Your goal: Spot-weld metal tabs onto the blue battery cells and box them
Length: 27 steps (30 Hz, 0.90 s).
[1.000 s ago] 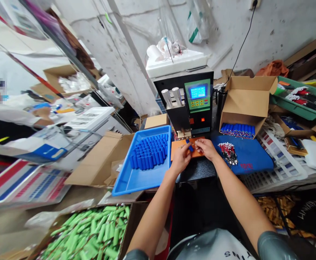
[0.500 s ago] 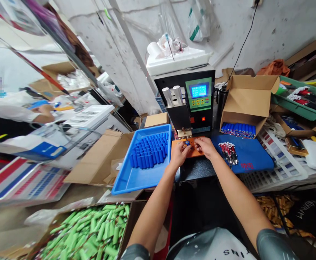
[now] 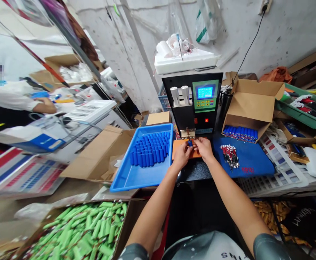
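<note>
At the foot of a spot welder point(image 3: 183, 115), my left hand point(image 3: 182, 155) is closed around a blue battery cell point(image 3: 190, 143). The cell is just below the welder's copper-coloured electrodes point(image 3: 188, 133), over an orange block point(image 3: 177, 146). From the other side, my right hand point(image 3: 204, 148) has its fingers pinched beside the cell's top. Whatever those fingers hold is too small to make out. Many blue cells stand upright in the blue tray point(image 3: 122, 180) to the left. A bunch of red and black wire leads point(image 3: 230, 157) lies on the blue mat point(image 3: 258, 162) at the right.
An open cardboard box point(image 3: 251, 103) with blue cells sits behind the mat. Green cells point(image 3: 93, 227) fill a carton at lower left. A green bin point(image 3: 296, 115) of leads stands at far right. Another person point(image 3: 11, 97) sits at a bench on the left.
My right hand has moved in closer to the cell and my left hand. The cell now sits nearer the electrodes. The whole view has shifted slightly.
</note>
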### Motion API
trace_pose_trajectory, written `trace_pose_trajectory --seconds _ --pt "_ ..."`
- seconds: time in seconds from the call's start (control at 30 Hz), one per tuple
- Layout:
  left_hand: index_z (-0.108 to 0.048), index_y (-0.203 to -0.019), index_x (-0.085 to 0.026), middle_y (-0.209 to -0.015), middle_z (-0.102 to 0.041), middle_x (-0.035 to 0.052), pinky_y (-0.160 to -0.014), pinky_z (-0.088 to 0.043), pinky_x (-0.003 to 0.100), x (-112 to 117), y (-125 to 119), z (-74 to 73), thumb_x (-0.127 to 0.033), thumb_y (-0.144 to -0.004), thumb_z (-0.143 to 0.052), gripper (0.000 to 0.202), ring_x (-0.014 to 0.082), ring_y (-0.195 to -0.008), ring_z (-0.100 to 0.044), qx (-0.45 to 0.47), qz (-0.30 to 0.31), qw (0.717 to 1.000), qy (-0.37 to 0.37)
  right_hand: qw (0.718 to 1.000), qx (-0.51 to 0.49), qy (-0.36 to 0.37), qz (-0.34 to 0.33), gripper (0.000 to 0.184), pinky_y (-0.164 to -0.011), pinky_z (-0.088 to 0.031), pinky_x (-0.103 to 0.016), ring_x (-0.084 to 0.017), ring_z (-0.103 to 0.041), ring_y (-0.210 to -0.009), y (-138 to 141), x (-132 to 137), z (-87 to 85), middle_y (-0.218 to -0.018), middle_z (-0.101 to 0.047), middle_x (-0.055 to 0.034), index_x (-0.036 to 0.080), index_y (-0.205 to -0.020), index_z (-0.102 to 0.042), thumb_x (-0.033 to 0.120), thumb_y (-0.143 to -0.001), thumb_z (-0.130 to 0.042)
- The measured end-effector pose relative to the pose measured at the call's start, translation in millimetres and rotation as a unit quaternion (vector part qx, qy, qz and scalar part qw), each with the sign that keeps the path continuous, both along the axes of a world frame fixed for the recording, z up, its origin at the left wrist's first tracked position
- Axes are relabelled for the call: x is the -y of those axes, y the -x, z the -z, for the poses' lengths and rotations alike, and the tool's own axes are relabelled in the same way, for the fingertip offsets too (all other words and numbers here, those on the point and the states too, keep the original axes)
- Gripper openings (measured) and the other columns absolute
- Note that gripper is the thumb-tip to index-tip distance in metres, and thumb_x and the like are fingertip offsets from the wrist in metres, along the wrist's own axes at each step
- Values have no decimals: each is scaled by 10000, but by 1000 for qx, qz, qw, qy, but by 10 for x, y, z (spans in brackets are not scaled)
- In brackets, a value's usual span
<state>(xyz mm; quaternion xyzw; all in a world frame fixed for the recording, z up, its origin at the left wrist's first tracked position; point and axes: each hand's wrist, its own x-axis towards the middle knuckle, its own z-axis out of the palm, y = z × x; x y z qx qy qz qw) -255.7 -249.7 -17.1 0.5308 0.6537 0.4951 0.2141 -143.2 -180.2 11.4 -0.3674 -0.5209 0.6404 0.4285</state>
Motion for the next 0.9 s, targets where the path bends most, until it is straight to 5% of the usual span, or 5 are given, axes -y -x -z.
trace_pose_trajectory --seconds 0.5,0.9 --pt "-617 -982 -173 -762 -621 26 -612 -433 243 17 -13 -37 -297 -902 -522 176 149 -665 -570 -31 -3 999 -7 990 100 -100 16 284 -503 -435 -254 -176 -597 -540 63 -32 109 -609 -645 -31 195 -680 -595 466 -757 -629" --pt "-646 -981 -170 -791 -655 33 -692 -490 272 19 -7 -16 -304 -878 -577 182 160 -706 -607 8 -9 1000 -7 991 93 -94 14 283 -505 -448 -271 -188 -605 -541 68 -10 78 -611 -642 -36 189 -677 -604 453 -767 -652"
